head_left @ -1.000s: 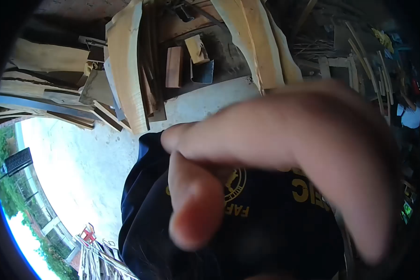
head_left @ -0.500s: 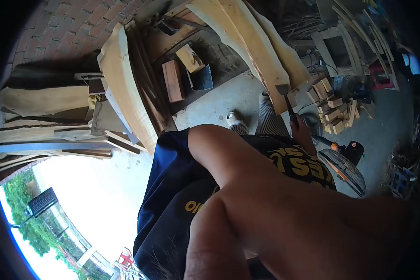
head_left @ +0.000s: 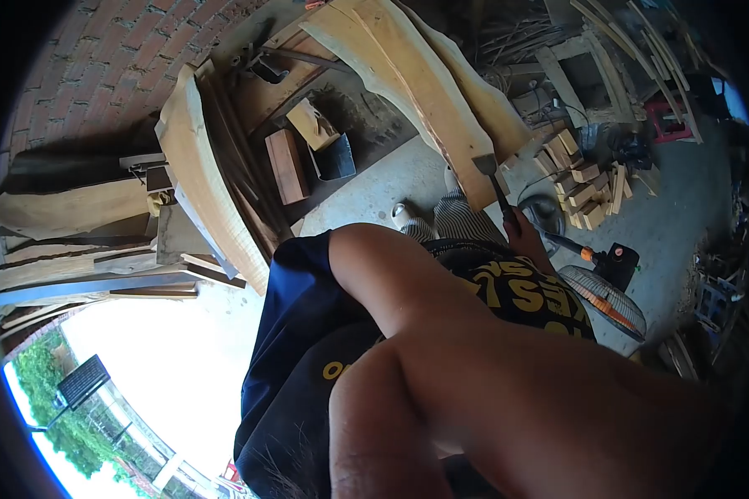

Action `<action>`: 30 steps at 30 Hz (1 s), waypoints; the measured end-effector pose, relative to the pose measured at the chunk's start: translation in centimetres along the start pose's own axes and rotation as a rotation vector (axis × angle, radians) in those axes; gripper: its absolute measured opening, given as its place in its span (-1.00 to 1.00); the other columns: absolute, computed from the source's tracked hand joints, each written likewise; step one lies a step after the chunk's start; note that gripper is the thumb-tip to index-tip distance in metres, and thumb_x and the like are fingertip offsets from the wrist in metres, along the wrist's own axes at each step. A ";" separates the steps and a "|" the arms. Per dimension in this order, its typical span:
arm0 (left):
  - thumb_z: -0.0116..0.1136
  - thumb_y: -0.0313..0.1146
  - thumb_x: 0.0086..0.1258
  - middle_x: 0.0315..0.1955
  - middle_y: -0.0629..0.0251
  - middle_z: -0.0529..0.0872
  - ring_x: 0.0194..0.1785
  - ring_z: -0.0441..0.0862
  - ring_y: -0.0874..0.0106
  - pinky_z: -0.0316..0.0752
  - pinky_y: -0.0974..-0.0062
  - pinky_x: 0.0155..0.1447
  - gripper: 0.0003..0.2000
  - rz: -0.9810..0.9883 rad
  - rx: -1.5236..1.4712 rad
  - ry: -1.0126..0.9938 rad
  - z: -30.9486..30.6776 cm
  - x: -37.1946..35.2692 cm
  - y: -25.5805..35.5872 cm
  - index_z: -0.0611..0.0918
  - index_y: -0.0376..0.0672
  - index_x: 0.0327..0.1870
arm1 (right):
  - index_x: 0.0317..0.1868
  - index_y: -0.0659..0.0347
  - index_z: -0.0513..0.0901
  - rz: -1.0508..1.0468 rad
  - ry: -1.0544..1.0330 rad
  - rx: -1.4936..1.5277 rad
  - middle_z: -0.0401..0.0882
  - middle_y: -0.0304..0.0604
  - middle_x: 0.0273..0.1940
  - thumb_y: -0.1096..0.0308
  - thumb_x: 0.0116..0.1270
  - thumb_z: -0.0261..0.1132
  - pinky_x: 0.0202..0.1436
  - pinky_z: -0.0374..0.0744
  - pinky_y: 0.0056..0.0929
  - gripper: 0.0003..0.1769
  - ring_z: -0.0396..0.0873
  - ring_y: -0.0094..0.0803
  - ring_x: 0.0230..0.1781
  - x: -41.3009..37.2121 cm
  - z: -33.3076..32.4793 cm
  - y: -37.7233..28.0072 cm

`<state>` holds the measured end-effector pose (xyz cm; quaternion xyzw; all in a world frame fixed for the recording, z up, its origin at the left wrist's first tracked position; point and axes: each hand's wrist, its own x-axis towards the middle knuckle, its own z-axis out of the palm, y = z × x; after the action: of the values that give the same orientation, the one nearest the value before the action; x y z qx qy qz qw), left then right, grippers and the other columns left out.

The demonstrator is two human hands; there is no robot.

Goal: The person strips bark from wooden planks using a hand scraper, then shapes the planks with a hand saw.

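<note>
My left hand (head_left: 549, 407) is raised right up to the camera and fills the lower right of the view. Its wrist and thumb show large, while the fingertips are lost in shadow and beyond the picture's edge. Down by my right thigh, my right hand (head_left: 526, 235) is wrapped round the handle of a broad flat-bladed chisel (head_left: 498, 190). The blade points away from me and overlaps the end of a long wooden slab (head_left: 429, 91) in this view.
A standing fan (head_left: 603, 299) is close on my right, with a pile of short wood blocks (head_left: 587, 183) beyond it. Another slab (head_left: 195, 158) leans at left. A reddish wood block (head_left: 286, 166) lies ahead. Boards (head_left: 75, 208) are stacked by the brick wall (head_left: 116, 75).
The view has turned slightly, so the slabs and blocks appear farther left. My left hand stays close to the camera, and my right hand keeps holding the chisel low at my side.
</note>
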<state>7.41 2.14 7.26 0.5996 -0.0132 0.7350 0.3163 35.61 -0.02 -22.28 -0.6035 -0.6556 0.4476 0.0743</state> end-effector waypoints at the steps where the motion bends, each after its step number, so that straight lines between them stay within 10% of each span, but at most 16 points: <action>1: -0.19 0.07 0.46 -0.21 0.16 0.42 -0.21 0.40 0.34 0.34 0.43 -0.22 -0.55 -0.008 0.030 0.010 -0.1 0.0 0.2 0.45 -0.17 0.02 | 0.26 0.14 0.37 0.001 -0.005 -0.001 0.60 0.09 -0.07 0.24 0.40 0.17 0.03 0.50 -0.30 -0.53 0.60 -0.10 -0.02 0.2 -0.3 -0.1; 30: -0.30 0.05 0.49 -0.34 0.23 0.38 -0.31 0.31 0.42 0.27 0.49 -0.29 -0.51 0.103 0.600 0.238 -1.3 5.4 1.3 0.38 -0.23 0.09 | 0.28 0.29 0.33 -0.019 -0.086 -0.069 0.57 0.22 -0.02 0.15 0.37 0.15 0.09 0.48 -0.26 -0.43 0.56 0.02 0.03 5.0 -2.8 -3.1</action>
<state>5.19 4.02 12.17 0.5743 0.2107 0.7862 0.0871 33.88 6.06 -20.73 -0.5798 -0.6790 0.4494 0.0292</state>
